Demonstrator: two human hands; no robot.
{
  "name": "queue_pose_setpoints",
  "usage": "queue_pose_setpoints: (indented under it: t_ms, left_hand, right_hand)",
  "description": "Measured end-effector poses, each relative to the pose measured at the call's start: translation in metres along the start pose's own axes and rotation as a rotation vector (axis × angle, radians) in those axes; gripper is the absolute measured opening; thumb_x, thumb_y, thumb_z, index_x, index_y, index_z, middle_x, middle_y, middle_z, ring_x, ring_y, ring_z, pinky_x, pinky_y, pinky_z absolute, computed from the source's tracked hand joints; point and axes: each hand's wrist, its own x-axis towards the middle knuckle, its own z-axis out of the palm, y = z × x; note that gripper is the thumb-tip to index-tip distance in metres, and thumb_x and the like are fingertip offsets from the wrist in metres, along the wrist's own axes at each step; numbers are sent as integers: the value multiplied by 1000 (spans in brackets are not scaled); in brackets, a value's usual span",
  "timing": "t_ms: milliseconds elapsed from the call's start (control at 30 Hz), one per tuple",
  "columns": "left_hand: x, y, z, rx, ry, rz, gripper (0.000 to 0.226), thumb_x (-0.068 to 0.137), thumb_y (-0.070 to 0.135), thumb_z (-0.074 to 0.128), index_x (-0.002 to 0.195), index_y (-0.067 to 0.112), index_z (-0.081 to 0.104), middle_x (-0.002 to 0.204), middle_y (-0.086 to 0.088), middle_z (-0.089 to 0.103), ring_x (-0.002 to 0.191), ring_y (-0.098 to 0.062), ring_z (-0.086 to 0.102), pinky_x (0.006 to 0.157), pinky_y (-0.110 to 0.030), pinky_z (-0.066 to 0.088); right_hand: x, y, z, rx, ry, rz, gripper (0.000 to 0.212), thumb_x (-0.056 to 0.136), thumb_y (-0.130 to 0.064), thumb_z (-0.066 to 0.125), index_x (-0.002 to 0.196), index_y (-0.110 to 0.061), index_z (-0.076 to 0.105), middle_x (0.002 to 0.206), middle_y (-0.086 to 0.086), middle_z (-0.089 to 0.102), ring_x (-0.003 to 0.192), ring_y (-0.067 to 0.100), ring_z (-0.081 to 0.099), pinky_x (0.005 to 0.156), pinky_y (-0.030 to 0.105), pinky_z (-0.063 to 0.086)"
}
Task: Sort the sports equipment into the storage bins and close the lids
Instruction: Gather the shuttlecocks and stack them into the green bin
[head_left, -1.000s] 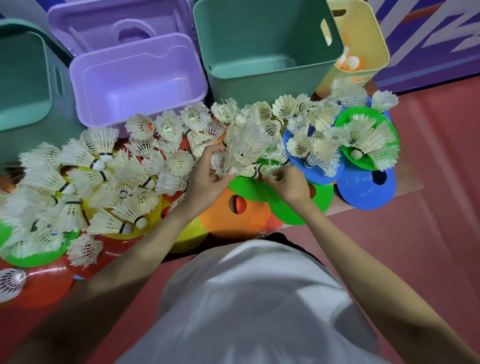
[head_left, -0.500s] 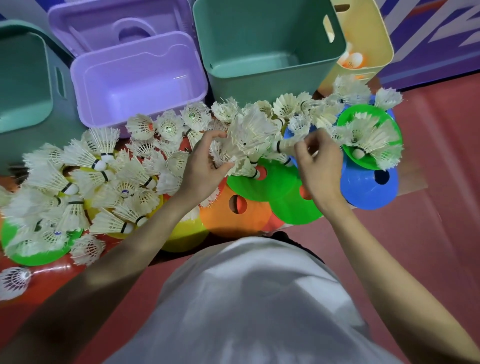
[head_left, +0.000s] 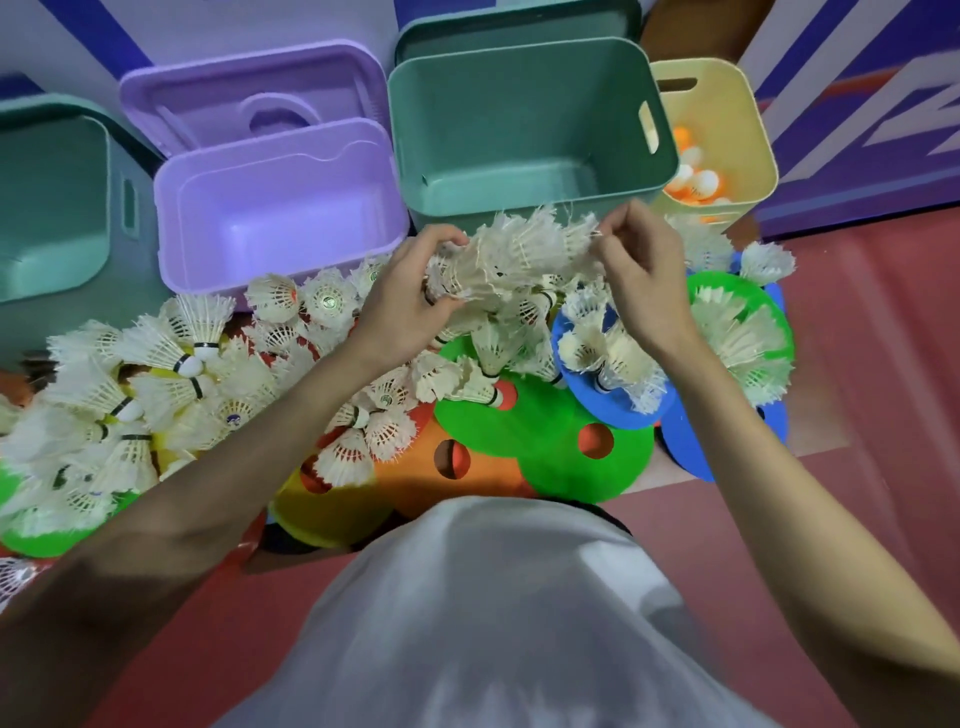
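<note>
Several white feather shuttlecocks lie scattered over coloured flat cone discs on the floor. My left hand (head_left: 410, 296) grips a bunch of nested shuttlecocks (head_left: 511, 254) by their cork ends. My right hand (head_left: 641, 265) pinches the feathers at the bunch's right end. The bunch is lifted above the pile, just in front of the empty green bin (head_left: 524, 130). An empty purple bin (head_left: 280, 208) stands to its left. A yellow bin (head_left: 722, 140) holding orange and white balls stands to its right.
Another green bin (head_left: 52, 208) stands at far left. A purple lid (head_left: 249, 98) leans behind the purple bin, a green lid (head_left: 519, 23) behind the middle bin. Green (head_left: 545, 441), blue (head_left: 691, 441), orange (head_left: 415, 483) and yellow discs lie near my body on the red floor.
Both hands rose from the pile toward the green bin. The left hand lifted the shuttlecock bunch, and the right hand moved left onto its feather end.
</note>
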Motion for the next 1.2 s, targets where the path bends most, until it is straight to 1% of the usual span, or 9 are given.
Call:
queue_pose_setpoints:
  t_ms: [133, 367, 533, 633, 700, 767, 867, 1033, 1200]
  left_hand:
    - [30, 2, -5, 73, 25, 9, 55, 76, -6, 67, 124, 15, 51, 119, 0, 54, 109, -1, 47, 89, -4, 34]
    - [96, 11, -22, 203, 113, 24, 53, 77, -4, 62, 124, 18, 53, 118, -2, 53, 101, -2, 43, 74, -2, 32]
    - [160, -5, -18, 276, 50, -36, 50, 76, 3, 65, 122, 19, 52, 114, -9, 55, 97, -18, 49, 72, -24, 36]
    - [190, -22, -10, 260, -23, -77, 51, 74, 4, 69, 118, 22, 51, 115, -10, 56, 101, -23, 53, 82, -33, 43]
    - [205, -34, -3, 249, -45, -114, 51, 73, 3, 70, 117, 21, 51, 116, -10, 57, 105, -24, 53, 85, -33, 43]
    - [218, -44, 5, 242, -62, -170, 51, 72, 2, 71, 117, 19, 52, 116, -11, 58, 106, -26, 53, 83, -31, 41]
    - [233, -59, 19, 252, -114, -230, 47, 73, -2, 69, 116, 10, 54, 113, -16, 60, 102, -29, 54, 71, -27, 33]
    - [246, -87, 36, 344, -310, -358, 46, 75, -5, 66, 113, 14, 50, 112, -22, 60, 90, -30, 56, 76, -41, 43]
    - [249, -106, 47, 452, -434, -440, 37, 82, 6, 68, 113, 10, 48, 115, -17, 57, 93, -25, 48, 76, -36, 37]
  right_hand:
    - [34, 7, -5, 64, -67, 20, 10, 85, -7, 47, 77, -13, 49, 67, 6, 46, 63, 14, 40, 57, 26, 33]
    - [103, 22, -13, -58, -43, -38, 7, 85, -12, 59, 80, -9, 60, 70, -5, 57, 65, 5, 50, 62, 21, 42]
    - [161, 38, -10, -213, -81, 2, 8, 83, -13, 61, 77, -10, 65, 62, -8, 58, 56, -1, 49, 59, 20, 43]
    - [193, 55, -7, -312, -115, 70, 5, 83, -8, 62, 88, -6, 64, 69, 3, 63, 59, 9, 57, 66, 30, 50]
    - [211, 65, -4, -348, -151, 108, 21, 79, -3, 62, 100, -6, 59, 80, 13, 67, 65, 19, 64, 72, 36, 54]
    - [226, 73, 0, -431, -226, 107, 27, 77, 0, 61, 104, -5, 59, 85, 15, 67, 74, 27, 65, 72, 33, 52]
    - [243, 81, 8, -609, -406, 150, 23, 80, 2, 59, 102, 0, 65, 81, 12, 65, 72, 22, 60, 65, 19, 42]
    - [262, 110, 32, -749, -687, 211, 21, 75, -2, 65, 96, 1, 69, 93, 19, 71, 89, 29, 68, 80, 35, 55]
    - [266, 133, 57, -829, -855, 228, 25, 80, 4, 62, 105, 7, 65, 99, 20, 71, 93, 28, 68, 83, 38, 55]
